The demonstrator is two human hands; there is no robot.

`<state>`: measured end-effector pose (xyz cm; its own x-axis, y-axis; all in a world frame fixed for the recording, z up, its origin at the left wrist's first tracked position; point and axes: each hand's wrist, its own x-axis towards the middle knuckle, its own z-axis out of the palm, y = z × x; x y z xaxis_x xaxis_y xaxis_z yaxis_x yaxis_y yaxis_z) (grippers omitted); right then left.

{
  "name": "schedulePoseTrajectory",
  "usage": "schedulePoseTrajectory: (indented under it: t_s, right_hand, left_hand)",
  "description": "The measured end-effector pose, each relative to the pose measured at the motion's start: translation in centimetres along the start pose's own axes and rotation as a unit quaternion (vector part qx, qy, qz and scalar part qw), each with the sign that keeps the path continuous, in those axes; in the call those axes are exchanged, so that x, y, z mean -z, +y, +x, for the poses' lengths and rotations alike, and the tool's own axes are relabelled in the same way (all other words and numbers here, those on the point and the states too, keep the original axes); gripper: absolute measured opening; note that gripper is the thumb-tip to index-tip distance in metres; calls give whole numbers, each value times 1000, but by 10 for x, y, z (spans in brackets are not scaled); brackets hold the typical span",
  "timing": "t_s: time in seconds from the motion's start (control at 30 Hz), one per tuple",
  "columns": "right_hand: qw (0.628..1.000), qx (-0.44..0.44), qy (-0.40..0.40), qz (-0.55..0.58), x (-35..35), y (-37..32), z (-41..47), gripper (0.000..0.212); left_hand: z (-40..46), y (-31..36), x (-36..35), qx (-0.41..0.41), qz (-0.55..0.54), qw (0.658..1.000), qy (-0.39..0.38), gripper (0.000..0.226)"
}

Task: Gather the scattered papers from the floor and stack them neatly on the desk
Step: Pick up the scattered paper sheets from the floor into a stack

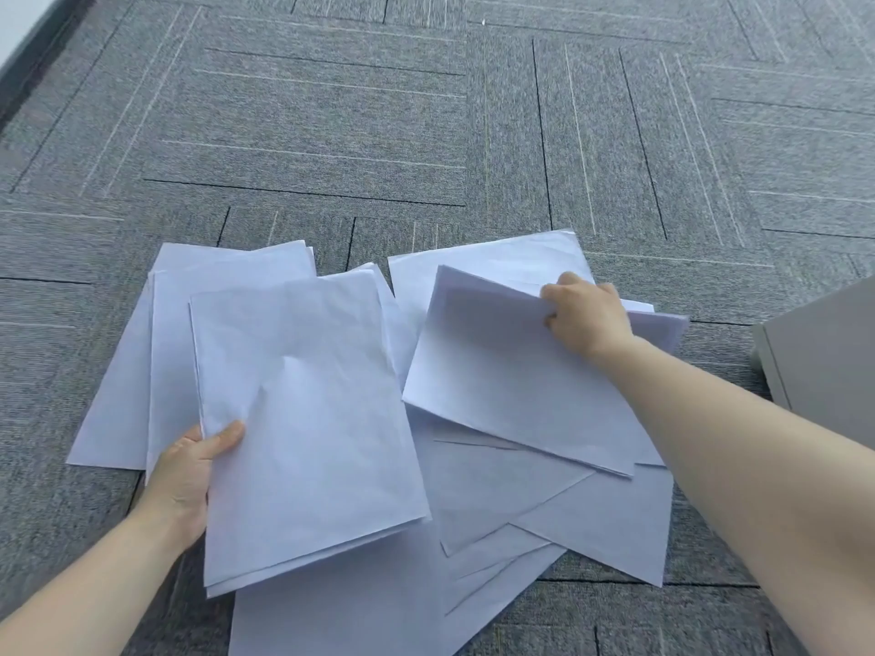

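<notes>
I am mid-gather, with nothing on the table yet and no table top in view. My left hand (189,471) pinches a small sheaf of plain white paper sheets (308,419) at its lower left edge, thumb on top and fingers hidden beneath. My right hand (584,314), in the centre right of the frame, is closed on the far edge of another white sheet (511,371) and lifts that edge clear of the pile.

More loose white sheets (544,504) lie fanned and overlapping across the lower middle of the frame on the grey carpet-tile floor (331,111), with a few more behind the left sheaf.

I judge the next move is to bring the right-hand sheet over onto the left sheaf, then go back for the fan below. The paper is thin and limp; the top sheet of the sheaf already shows a soft crease near its middle, so it will buckle if pinched hard. The carpet is coarse and ribbed with pale and dark stripes, so I expect flat sheets to need an edge lifted first. A pale grey boxy cabinet corner (824,362) sits at the right edge.
</notes>
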<state>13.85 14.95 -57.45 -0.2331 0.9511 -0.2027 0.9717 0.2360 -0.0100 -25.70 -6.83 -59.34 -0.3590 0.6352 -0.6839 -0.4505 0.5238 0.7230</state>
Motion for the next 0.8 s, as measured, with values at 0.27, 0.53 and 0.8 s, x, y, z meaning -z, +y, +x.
schedulePoseTrajectory:
  t_s: [0.27, 0.53, 0.8]
  right_hand:
    - [984, -78, -117, 109, -2, 5, 27, 61]
    - [978, -91, -189, -3, 12, 10, 45, 63]
    - [999, -2, -31, -41, 15, 11, 17, 18]
  left_hand:
    - [7, -11, -15, 5, 6, 1000, 8, 16]
    - [7, -14, -20, 5, 20, 1000, 24, 15]
    - [9, -14, -25, -12, 20, 998, 62, 15]
